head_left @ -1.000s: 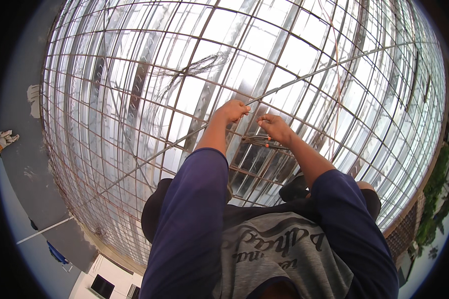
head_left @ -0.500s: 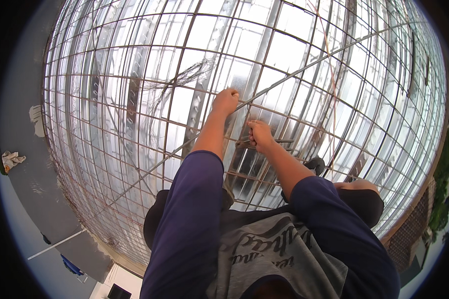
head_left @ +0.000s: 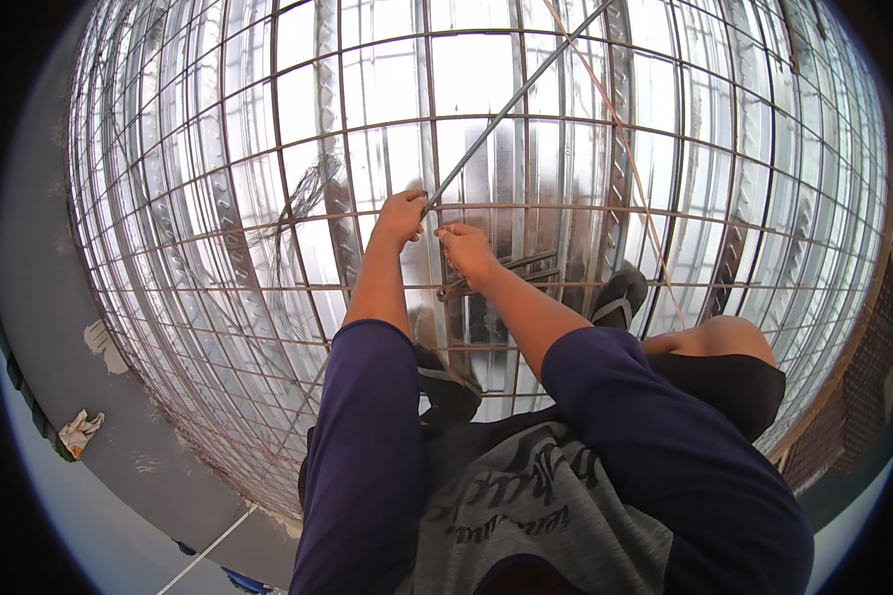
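Observation:
My left hand [head_left: 401,217] is closed, its fingertips at a mesh crossing where a long grey rod [head_left: 501,114] slants across. What it pinches is hidden. Close by on the right, my right hand [head_left: 467,254] is also closed, thumb and finger pressed together near the same crossing; anything in that pinch is too small to make out. Below the right hand is a dark pincer-like tool [head_left: 538,262], its two handles spread toward the right. Whether the lower fingers hold it or it rests on the mesh, I cannot tell. Steel mesh [head_left: 585,207] spreads beneath both hands.
Shiny ribbed metal decking [head_left: 471,74] lies under the mesh. Left of my hands is a loose bundle of thin dark wire [head_left: 306,193]. An orange-brown line [head_left: 605,96] runs down the right side. My shoes [head_left: 620,297] stand among the bars; a grey ledge [head_left: 129,436] borders the left.
The view has shifted, so the rod looks steeper and the wire bundle lies farther left. My hands have come closer together at the rod, the right one moving left and slightly up.

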Action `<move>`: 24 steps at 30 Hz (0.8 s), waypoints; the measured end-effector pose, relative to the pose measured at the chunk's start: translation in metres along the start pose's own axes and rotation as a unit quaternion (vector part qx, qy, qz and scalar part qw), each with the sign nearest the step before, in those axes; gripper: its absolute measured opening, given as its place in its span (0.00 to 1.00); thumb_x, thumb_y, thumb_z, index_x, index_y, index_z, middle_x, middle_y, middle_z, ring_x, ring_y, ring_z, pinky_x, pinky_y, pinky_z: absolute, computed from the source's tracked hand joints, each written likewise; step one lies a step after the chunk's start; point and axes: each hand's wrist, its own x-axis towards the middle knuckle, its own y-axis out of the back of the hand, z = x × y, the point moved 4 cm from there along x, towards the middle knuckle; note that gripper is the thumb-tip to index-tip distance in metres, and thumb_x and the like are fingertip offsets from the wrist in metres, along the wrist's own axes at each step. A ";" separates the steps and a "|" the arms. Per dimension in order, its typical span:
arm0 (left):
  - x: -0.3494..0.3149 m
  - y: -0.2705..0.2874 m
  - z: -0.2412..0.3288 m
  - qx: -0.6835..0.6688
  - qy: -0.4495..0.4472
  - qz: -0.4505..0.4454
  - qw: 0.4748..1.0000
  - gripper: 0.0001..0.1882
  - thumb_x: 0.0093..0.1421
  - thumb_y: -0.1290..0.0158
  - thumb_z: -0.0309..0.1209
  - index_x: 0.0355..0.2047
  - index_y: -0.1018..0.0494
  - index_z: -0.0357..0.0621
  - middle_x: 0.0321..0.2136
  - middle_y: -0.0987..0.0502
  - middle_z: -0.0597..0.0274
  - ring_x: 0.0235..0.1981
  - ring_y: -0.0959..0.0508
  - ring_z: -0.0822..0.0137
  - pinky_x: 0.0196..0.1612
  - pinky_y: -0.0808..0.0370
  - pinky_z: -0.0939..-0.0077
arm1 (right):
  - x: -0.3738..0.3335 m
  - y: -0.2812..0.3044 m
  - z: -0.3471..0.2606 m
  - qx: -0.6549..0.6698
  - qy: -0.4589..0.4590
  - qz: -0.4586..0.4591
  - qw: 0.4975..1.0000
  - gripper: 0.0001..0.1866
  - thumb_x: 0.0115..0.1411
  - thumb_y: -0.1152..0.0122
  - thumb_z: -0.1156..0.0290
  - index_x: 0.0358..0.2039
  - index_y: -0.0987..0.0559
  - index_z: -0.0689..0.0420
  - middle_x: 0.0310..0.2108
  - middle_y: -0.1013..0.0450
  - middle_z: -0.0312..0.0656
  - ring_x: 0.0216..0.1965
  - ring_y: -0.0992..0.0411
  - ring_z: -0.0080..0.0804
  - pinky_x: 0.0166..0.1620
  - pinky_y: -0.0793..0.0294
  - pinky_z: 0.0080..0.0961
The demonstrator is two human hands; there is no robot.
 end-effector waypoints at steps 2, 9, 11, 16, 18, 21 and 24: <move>0.003 -0.003 -0.001 -0.035 0.001 0.010 0.999 0.18 0.61 0.53 0.33 0.48 0.29 0.36 0.28 0.24 0.60 0.16 0.29 0.73 0.17 0.30 0.77 | 0.005 0.001 0.004 -0.027 0.029 0.024 0.999 0.11 0.60 0.43 0.64 0.38 0.21 0.56 0.16 0.35 0.32 0.16 0.40 0.20 0.17 0.44 0.21; 0.003 -0.005 -0.005 -0.113 0.003 0.050 0.992 0.14 0.58 0.47 0.32 0.41 0.28 0.36 0.22 0.29 0.64 0.14 0.34 0.75 0.13 0.38 0.80 | 0.002 0.003 -0.011 -0.135 0.093 0.055 0.985 0.12 0.58 0.42 0.65 0.35 0.19 0.61 0.24 0.26 0.42 0.27 0.29 0.33 0.33 0.32 0.31; 0.003 -0.005 -0.007 -0.112 0.006 0.065 0.992 0.14 0.58 0.46 0.33 0.40 0.27 0.36 0.21 0.29 0.64 0.13 0.34 0.76 0.12 0.39 0.81 | 0.000 0.001 -0.015 -0.161 0.099 0.056 0.980 0.12 0.58 0.42 0.66 0.34 0.19 0.61 0.26 0.24 0.45 0.30 0.27 0.37 0.37 0.31 0.33; 0.010 -0.003 -0.005 -0.024 -0.041 0.137 0.989 0.14 0.57 0.44 0.33 0.37 0.25 0.33 0.25 0.23 0.57 0.20 0.27 0.68 0.26 0.29 0.73 | 0.005 -0.001 -0.017 -0.241 0.135 0.071 0.959 0.12 0.57 0.43 0.66 0.31 0.19 0.61 0.30 0.24 0.53 0.34 0.26 0.48 0.40 0.29 0.37; 0.010 0.000 -0.008 -0.025 -0.034 0.165 0.985 0.12 0.56 0.44 0.32 0.35 0.25 0.33 0.26 0.22 0.53 0.25 0.24 0.65 0.33 0.27 0.70 | 0.010 -0.001 -0.023 -0.263 0.141 0.071 0.952 0.12 0.56 0.43 0.65 0.30 0.19 0.62 0.30 0.24 0.54 0.35 0.26 0.51 0.41 0.29 0.39; 0.007 0.007 -0.005 -0.005 -0.065 0.193 0.979 0.12 0.57 0.45 0.32 0.34 0.25 0.33 0.25 0.22 0.54 0.25 0.24 0.66 0.32 0.27 0.70 | 0.012 -0.001 -0.030 -0.284 0.147 0.082 0.944 0.13 0.56 0.43 0.64 0.28 0.20 0.62 0.29 0.24 0.55 0.35 0.26 0.53 0.41 0.29 0.40; 0.000 0.005 0.000 -0.024 -0.086 0.189 0.978 0.11 0.57 0.45 0.31 0.33 0.25 0.33 0.24 0.22 0.54 0.26 0.24 0.67 0.32 0.28 0.71 | 0.007 0.001 -0.031 -0.249 0.147 0.098 0.952 0.13 0.55 0.44 0.65 0.27 0.20 0.63 0.28 0.24 0.55 0.33 0.26 0.51 0.40 0.29 0.40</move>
